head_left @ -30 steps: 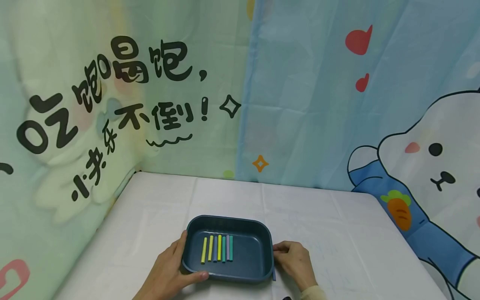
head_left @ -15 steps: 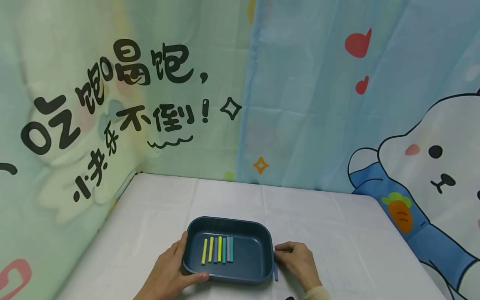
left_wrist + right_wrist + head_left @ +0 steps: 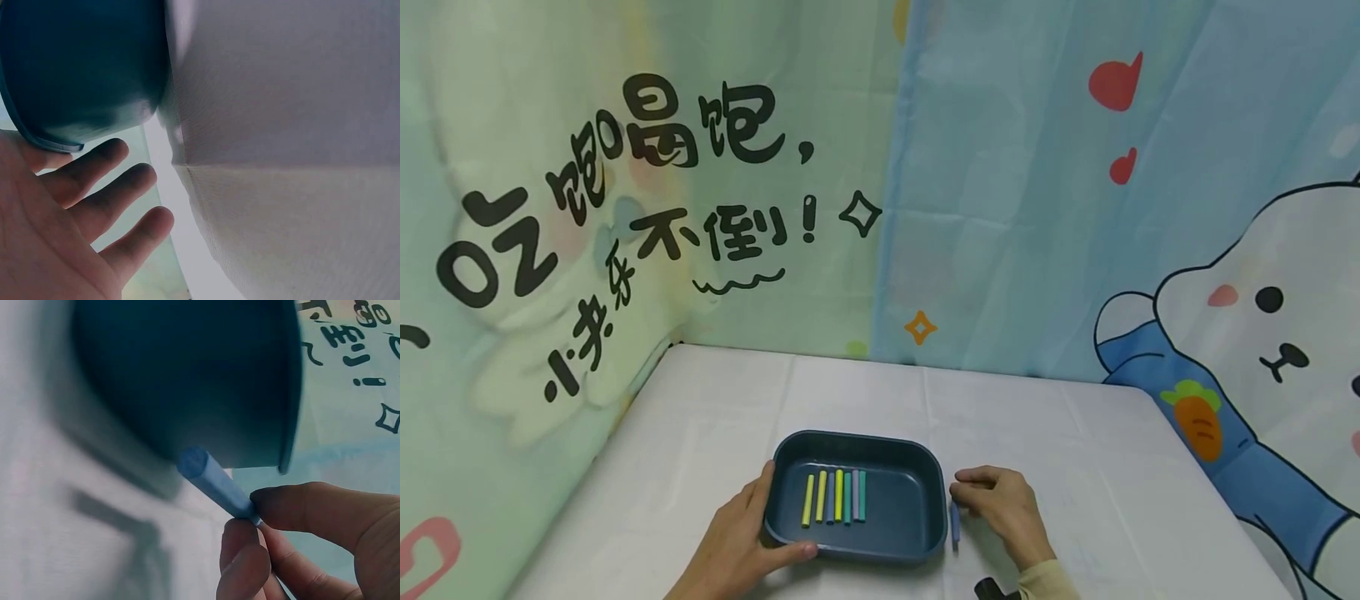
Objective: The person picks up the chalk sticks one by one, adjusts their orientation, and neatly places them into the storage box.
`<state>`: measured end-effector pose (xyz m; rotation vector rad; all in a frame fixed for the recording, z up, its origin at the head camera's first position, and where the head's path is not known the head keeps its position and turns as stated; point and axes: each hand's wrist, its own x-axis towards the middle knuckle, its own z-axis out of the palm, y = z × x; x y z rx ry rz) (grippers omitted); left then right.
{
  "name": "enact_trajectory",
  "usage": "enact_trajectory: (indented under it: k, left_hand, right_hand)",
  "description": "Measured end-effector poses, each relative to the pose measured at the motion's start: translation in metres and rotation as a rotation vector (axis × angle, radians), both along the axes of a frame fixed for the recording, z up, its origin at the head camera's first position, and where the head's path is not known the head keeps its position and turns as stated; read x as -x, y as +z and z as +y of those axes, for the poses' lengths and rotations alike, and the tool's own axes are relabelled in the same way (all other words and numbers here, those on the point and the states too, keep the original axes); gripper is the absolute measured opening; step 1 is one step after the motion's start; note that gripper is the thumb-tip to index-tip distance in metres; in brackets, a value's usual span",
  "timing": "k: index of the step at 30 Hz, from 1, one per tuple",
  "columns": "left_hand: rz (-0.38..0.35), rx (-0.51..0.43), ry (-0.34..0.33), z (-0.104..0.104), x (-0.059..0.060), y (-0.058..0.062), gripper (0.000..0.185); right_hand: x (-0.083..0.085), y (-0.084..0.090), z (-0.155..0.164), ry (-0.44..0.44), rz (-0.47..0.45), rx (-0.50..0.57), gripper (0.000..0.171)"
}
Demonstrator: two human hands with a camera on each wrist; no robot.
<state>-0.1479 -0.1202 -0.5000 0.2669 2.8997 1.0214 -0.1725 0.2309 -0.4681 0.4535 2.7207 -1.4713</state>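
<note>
A dark blue rectangular tray (image 3: 898,533) sits on the white table in the head view. Inside it several thin chalk sticks (image 3: 838,497), yellow, purple and green, lie side by side left of the middle. My left hand (image 3: 733,529) touches the tray's near left corner, thumb along the front and index finger at the left side. Its other fingers stretch out spread beside the tray (image 3: 87,69) in the left wrist view. My right hand (image 3: 1000,508), just right of the tray, pinches a blue chalk stick (image 3: 215,484) between thumb and fingers, apart from the tray's outer wall.
The white tablecloth (image 3: 1037,433) spreads around the tray. Patterned curtains (image 3: 1000,208) hang behind and at the left. A black object (image 3: 988,588) shows by the right sleeve at the bottom edge.
My right hand has drawn slightly up and to the right, away from the tray's side, with the blue chalk stick. My left hand and the tray hold still.
</note>
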Motion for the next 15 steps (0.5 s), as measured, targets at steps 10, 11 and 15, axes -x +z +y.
enact_trajectory:
  k: [10, 11, 15]
  left_hand:
    - [-0.022, -0.005, 0.003, 0.001, 0.000, -0.001, 0.131]
    - [-0.022, -0.006, 0.002, 0.001, 0.001, -0.002, 0.131]
    - [-0.031, -0.009, 0.004, 0.002, 0.001, -0.002, 0.131]
  right_hand:
    - [0.003, 0.016, -0.001, -0.027, -0.030, 0.140, 0.037]
    - [0.004, 0.017, -0.002, -0.026, -0.030, 0.163, 0.038]
    - [0.004, 0.020, -0.004, -0.028, -0.013, 0.210, 0.041]
